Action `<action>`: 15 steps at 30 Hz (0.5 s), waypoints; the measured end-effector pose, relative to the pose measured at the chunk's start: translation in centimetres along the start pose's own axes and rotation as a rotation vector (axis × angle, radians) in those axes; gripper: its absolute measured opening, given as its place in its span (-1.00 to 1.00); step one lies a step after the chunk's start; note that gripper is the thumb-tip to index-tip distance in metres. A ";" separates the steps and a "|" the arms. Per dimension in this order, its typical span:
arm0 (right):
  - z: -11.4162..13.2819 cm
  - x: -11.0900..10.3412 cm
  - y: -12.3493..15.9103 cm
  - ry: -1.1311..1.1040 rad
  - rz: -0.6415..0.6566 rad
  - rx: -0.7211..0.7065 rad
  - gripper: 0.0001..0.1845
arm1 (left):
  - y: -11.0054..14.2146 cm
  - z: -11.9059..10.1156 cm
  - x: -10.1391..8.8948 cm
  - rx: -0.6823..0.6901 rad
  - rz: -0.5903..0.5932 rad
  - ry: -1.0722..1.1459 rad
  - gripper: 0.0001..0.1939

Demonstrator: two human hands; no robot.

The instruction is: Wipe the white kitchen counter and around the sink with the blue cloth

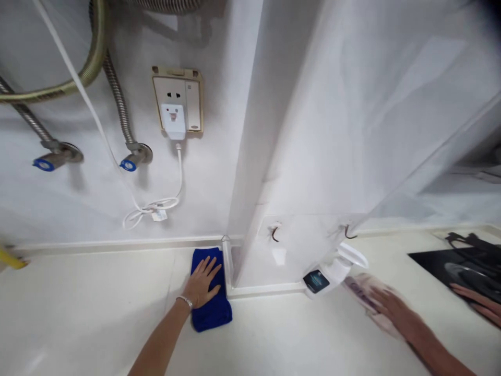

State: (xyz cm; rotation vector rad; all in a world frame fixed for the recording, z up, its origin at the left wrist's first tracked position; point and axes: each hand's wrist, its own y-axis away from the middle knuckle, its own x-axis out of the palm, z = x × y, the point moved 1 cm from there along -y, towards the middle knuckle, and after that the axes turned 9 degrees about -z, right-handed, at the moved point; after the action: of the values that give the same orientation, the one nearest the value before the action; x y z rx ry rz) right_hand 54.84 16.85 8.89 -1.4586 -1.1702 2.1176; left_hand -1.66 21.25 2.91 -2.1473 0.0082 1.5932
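And there it is, your left hand [201, 286] flat on the blue cloth [212, 316], fingers spread, gripping nothing! The cloth lies directly beneath your palm on the pale counter [117, 313], just beside the partition [289, 172], showing beyond your fingertips and below your thumb.
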 end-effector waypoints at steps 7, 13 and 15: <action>0.9 -0.2 1.8 0.018 0.075 0.013 -0.30 | -3.0 1.9 0.2 0.034 0.053 0.037 -0.35; 1.8 -3.5 6.1 0.027 0.043 0.167 0.05 | -2.6 0.5 0.8 -0.055 0.016 -0.038 -0.38; 3.5 -3.8 8.6 0.021 0.037 0.225 0.04 | -1.8 -1.2 1.0 -0.140 -0.037 -0.081 -0.40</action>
State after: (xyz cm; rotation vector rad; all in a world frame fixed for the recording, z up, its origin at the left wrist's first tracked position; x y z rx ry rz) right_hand 54.91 7.54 5.22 -1.4060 -0.8707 2.1718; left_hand 0.26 22.68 2.94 -2.1713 -0.1728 1.7033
